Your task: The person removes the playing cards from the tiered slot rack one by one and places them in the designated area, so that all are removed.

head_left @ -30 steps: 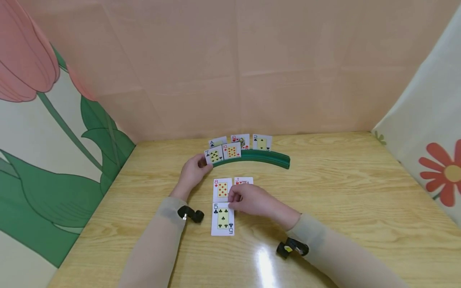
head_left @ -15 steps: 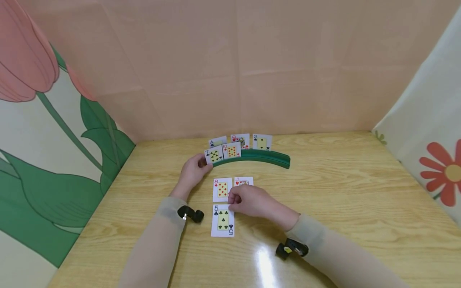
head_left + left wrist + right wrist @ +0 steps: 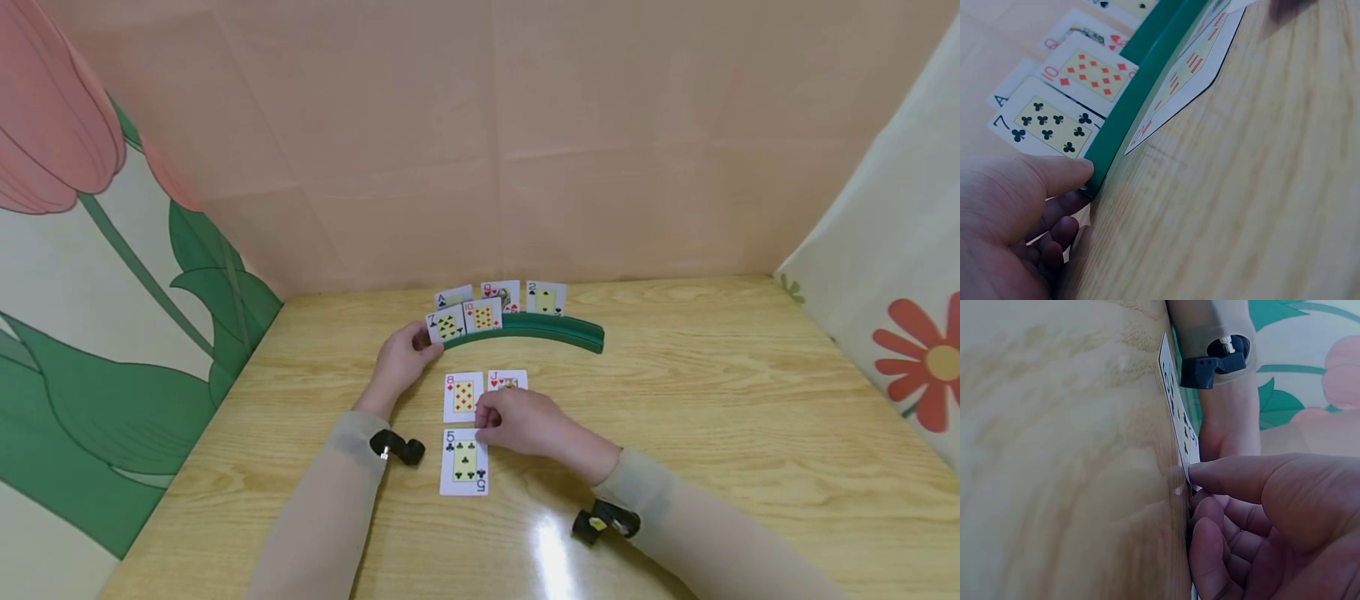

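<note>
At the upper right corner of the 5 of clubs (image 3: pixel 464 462), the right hand (image 3: pixel 525 423) pinched the card lightly, its thumb on the face and its other fingers curled in close, with hardly any spread between them. Just above that hand we found the change: the top edge of the 5 of clubs had met the bottom edge of the 8 of diamonds (image 3: pixel 462 398) 1 second earlier, and now a thin strip of worktop (image 3: pixel 675 417) showed between them. The 5 of clubs had slid towards the person, while the 8 of diamonds had stayed put. We took this to mean that the card in hand was being freed from its neighbour, with its grip kept. Whether its corner was raised we could not tell for sure.

Beside the 8 of diamonds lay the jack of hearts (image 3: pixel 508 377), partly hidden by the hand. Farther off, the left hand (image 3: pixel 403 358) gripped the left end of the green card holder (image 3: pixel 555 327), thumb in front, as before. There the 7 of clubs (image 3: pixel 446 323) and 10 of diamonds (image 3: pixel 482 314) stood in front; the ace (image 3: pixel 453 294), queen (image 3: pixel 501 293) and 2 (image 3: pixel 546 297) stood behind, all unmoved.
</note>
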